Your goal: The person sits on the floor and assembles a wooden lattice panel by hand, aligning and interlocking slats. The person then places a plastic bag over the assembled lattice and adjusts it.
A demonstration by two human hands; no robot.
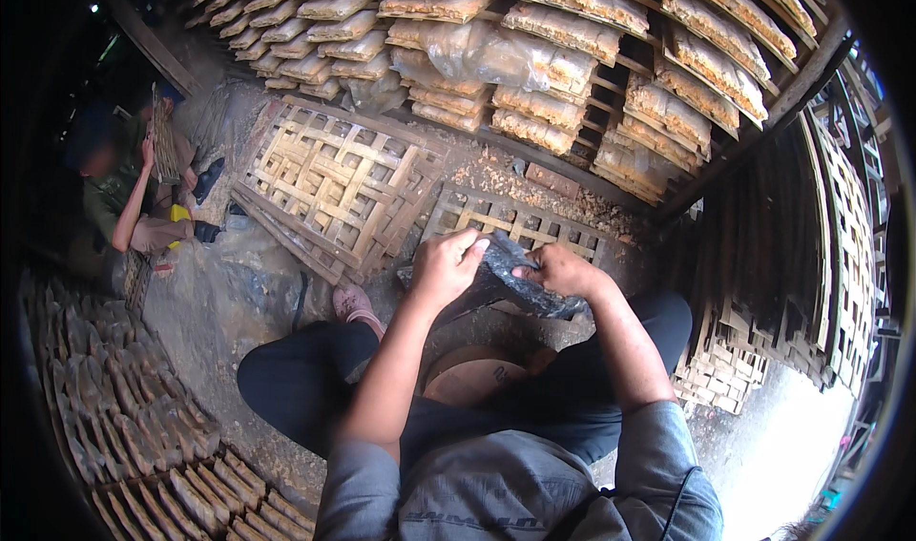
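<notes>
A crumpled, dark sheet that looks like black plastic point(515, 288) hangs between my hands, above my lap. My left hand point(447, 272) pinches its upper left edge, thumb against fingers. On the other side my right hand point(565, 272) is closed on its right part, the thumb lying over a fold. What may be wrapped inside the plastic cannot be made out. Just beyond it, a woven bamboo tray point(558, 240) lies low on the floor, partly hidden by the plastic and my hands.
A stack of woven bamboo trays point(329, 178) lies ahead left. Racks of pale, crumbly slabs point(549, 73) fill the far side. Dark upright panels point(763, 226) stand at right, rows of wrapped slabs point(124, 388) at lower left. At far left a person point(129, 188) holds a slatted piece.
</notes>
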